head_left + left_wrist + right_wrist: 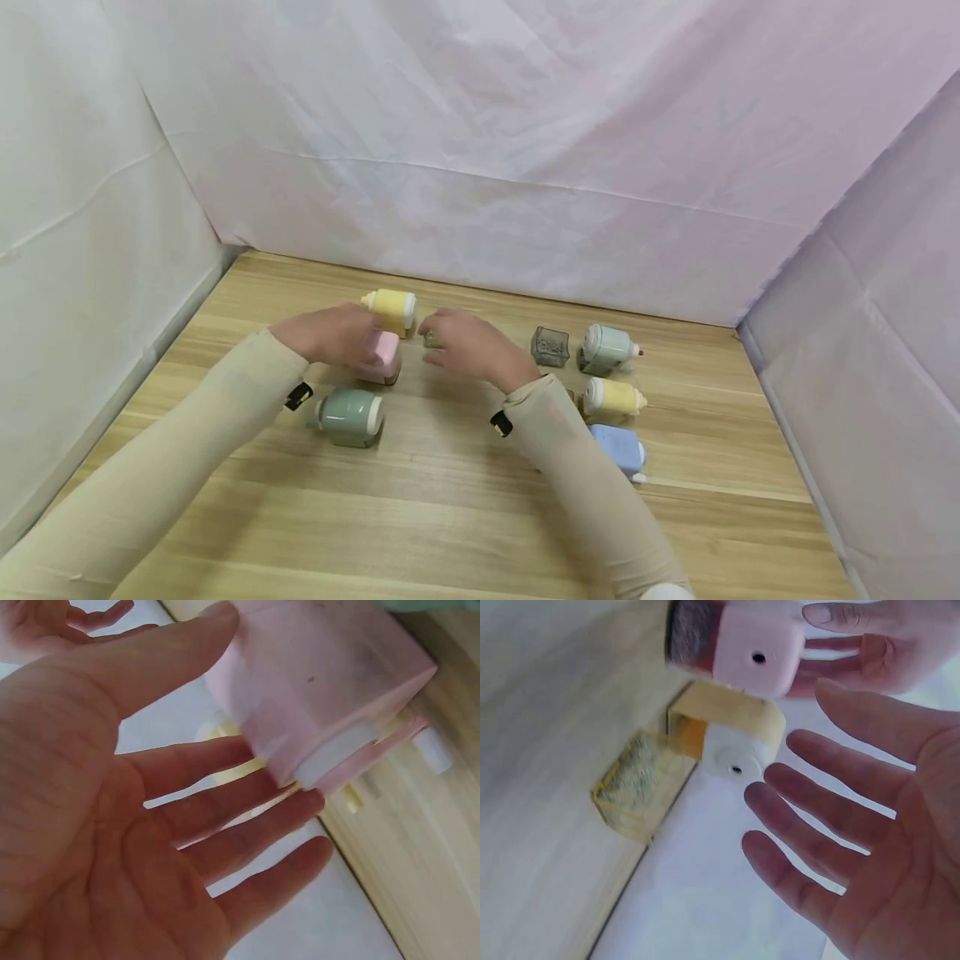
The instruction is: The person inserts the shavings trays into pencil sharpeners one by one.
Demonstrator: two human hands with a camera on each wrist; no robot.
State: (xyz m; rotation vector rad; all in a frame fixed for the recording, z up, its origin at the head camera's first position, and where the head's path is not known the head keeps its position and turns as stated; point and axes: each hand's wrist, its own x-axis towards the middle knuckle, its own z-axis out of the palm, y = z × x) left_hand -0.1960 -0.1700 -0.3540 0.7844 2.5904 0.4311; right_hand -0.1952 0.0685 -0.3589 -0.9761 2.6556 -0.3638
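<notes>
In the head view my left hand [333, 333] is at the left side of a pink crank pencil sharpener [385, 358]. The left wrist view shows the thumb and fingers on opposite sides of its body [322, 682], pinching it. A dark clear drawer with shavings sits in its end, seen in the right wrist view. My right hand [476, 343] hovers with fingers spread and nothing in them. Near it lies a clear yellowish shavings drawer [634, 784], apart from the hand. Behind the pink one lies a yellow and white sharpener [393, 310].
A green sharpener [350, 417] lies in front of the pink one. To the right are a dark clear drawer [551, 346], a pale green sharpener [607, 347], a yellow one [613, 397] and a blue one [618, 448], partly behind the right sleeve. White sheets [487, 208] wall the table.
</notes>
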